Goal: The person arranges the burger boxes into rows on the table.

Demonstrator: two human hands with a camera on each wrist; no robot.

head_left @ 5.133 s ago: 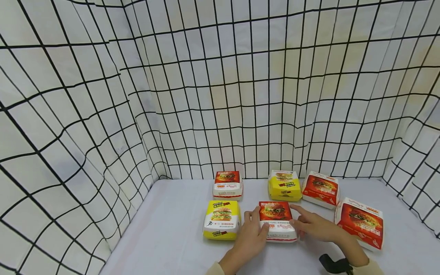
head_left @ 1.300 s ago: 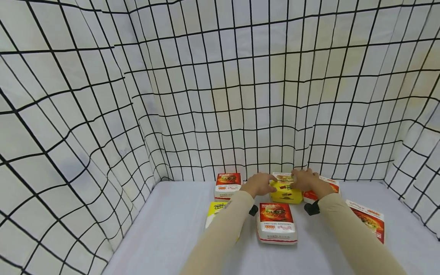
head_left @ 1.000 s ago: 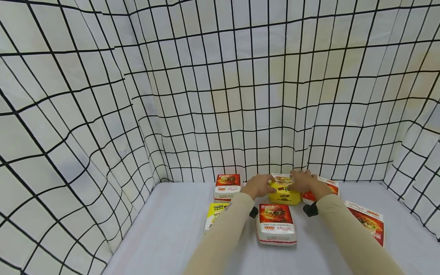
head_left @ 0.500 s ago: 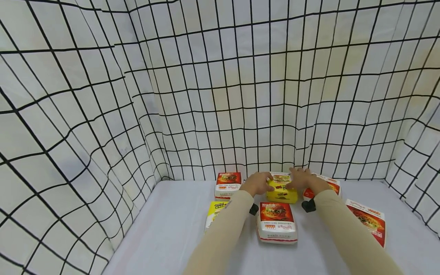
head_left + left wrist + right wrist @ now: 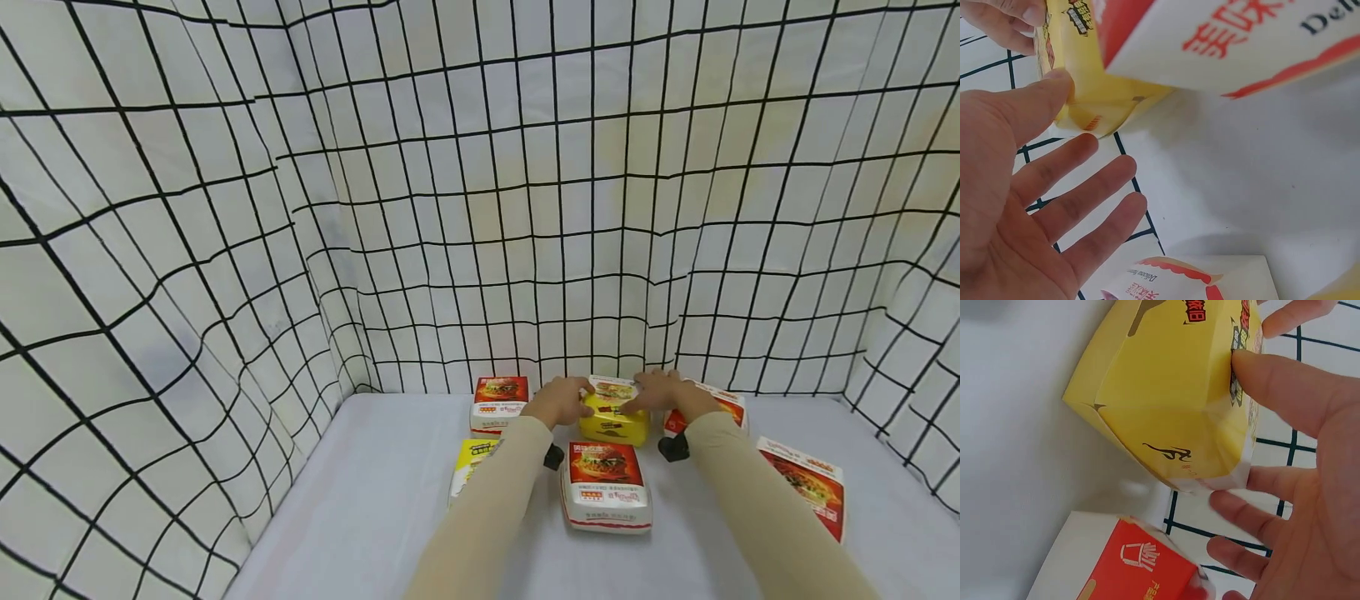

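In the head view, a yellow burger box (image 5: pixel 613 428) stands at the back of the table between both hands. My left hand (image 5: pixel 557 403) holds its left side, and my right hand (image 5: pixel 663 395) its right side. In the left wrist view, the left thumb presses the yellow box (image 5: pixel 1107 103) and three fingers of the left hand (image 5: pixel 1004 187) spread loosely; its index finger is hidden. The right wrist view has the right thumb on the yellow box (image 5: pixel 1160 394), the index finger of the right hand (image 5: pixel 1316 487) passing behind its corner.
A red-and-white burger box (image 5: pixel 606 492) sits in front. Another red-and-white box (image 5: pixel 499 400) stands back left. A yellow-and-white box (image 5: pixel 474 460) is partly under the left sleeve. Red boxes lie right, one (image 5: pixel 723 403) behind the right wrist, one (image 5: pixel 810 487) nearer. Netting (image 5: pixel 480 250) encloses the table.
Both hands left the front red-and-white box and reached forward to the yellow box at the back. Over the last second the yellow box shifted slightly left between them.
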